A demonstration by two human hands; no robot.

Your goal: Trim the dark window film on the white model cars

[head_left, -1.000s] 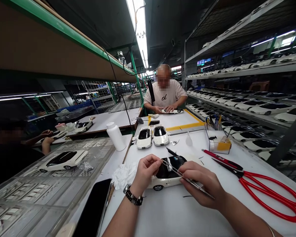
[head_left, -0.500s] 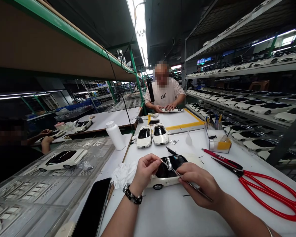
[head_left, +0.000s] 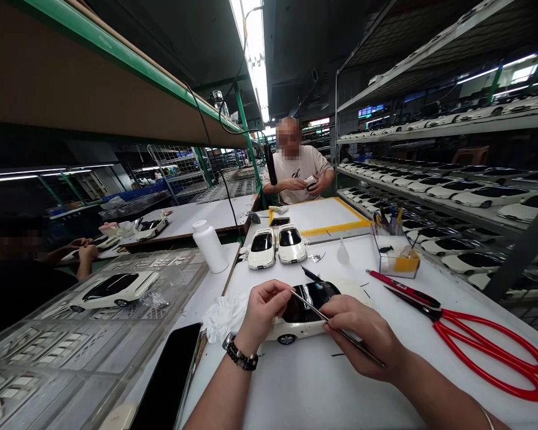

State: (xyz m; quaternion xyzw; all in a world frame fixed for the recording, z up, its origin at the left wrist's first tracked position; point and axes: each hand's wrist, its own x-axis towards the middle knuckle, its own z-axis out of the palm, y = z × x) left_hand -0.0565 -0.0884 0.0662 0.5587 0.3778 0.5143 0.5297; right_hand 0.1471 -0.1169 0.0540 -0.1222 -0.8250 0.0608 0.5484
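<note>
A white model car (head_left: pixel 296 327) with dark glass lies on the white work table (head_left: pixel 305 388), right under my hands. My left hand (head_left: pixel 263 310) pinches the upper end of long, slim metal tweezers (head_left: pixel 336 328), whose lower part runs through my right hand (head_left: pixel 363 334). The tweezers cross the car's dark roof and appear to touch it. My hands hide the car's middle. A thin black strip (head_left: pixel 311 275) sticks out past the car's far side.
Two white model cars (head_left: pixel 262 249) stand beyond my hands, beside a white bottle (head_left: pixel 208 246). Red-handled scissors (head_left: pixel 484 352) lie to the right, near a clear pen holder (head_left: pixel 394 254). A phone (head_left: pixel 170 376) and crumpled white material (head_left: pixel 224 316) lie left. Shelves hold several model cars.
The co-worker across the table has lifted a model car from the table to chest height and raised their head. My hands and the tweezers have shifted only slightly.
</note>
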